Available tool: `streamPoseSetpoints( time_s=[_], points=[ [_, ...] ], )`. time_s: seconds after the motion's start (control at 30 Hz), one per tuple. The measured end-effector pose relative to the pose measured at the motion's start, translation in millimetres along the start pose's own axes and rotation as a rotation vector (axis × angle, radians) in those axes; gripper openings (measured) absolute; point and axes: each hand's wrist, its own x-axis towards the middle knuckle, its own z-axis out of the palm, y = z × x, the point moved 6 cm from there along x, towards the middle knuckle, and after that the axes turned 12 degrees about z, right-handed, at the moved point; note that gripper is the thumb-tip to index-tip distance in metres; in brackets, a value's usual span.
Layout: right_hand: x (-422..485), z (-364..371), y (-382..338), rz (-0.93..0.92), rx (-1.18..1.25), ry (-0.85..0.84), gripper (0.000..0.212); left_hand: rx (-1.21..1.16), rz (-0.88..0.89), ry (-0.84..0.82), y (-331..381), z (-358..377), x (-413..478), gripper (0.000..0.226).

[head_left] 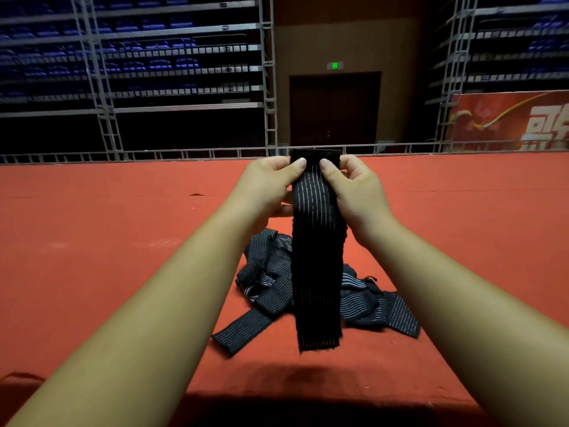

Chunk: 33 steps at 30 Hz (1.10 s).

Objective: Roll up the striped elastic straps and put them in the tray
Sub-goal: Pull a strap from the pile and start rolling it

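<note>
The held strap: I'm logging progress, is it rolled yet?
Unrolled. The strap hangs flat at full length, its top end pinched between left hand and right hand.

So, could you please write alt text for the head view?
The left hand and right hand pinch the top end of a black striped strap, hanging above a heap of straps on a red surface.

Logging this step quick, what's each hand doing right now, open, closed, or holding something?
Left hand: closed, pinching the top end of the striped strap.
Right hand: closed, pinching the same strap's top end; the rest hangs down.
</note>
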Motion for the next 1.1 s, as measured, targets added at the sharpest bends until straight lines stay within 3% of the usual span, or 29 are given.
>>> streamPoseSetpoints(
  time_s=[0.13,0.23,0.4,0.47,0.67,0.8,0.93,1.0,1.1],
  points=[
    [-6.5,1.8,16.4,0.108,0.092,-0.085,0.014,-0.121,-0.09,0.015,-15.2,5.3,-14.7,0.029],
    [-13.1,8.3,45.5,0.3,0.177,-0.183,0.013,-0.21,-0.186,0.056,-41.8,2.4,-24.9,0.029],
    [-19.2,24.2,113.5,0.571,0.216,-0.298,0.028,-0.379,-0.485,0.088,-105.7,-3.2,-43.4,0.019],
    [-19.9,28.4,138.4,0.615,0.211,-0.287,0.031,-0.327,-0.522,0.086,-133.8,-6.7,-47.7,0.016],
    [-10.0,25.7,219.6,0.501,-0.148,-0.18,0.011,0.086,-0.415,0.084,-213.5,-14.2,-54.9,0.015],
    [-10.2,25.4,255.2,0.506,-0.208,-0.132,0.02,0.25,-0.281,0.079,-245.3,-17.4,-50.5,0.023],
    [-7.6,25.3,270.2,0.502,-0.268,-0.037,0.049,0.247,-0.199,0.12,-264.1,-15.6,-48.2,0.03],
    [-5.2,25.0,276.9,0.5,-0.264,0.003,0.045,0.225,-0.176,0.132,-272.7,-14.5,-47.3,0.031],
    [-6.4,26.8,288.8,0.503,-0.144,0.043,0.021,0.204,-0.177,0.117,-286.6,-13.6,-48.1,0.033]
  ],
)
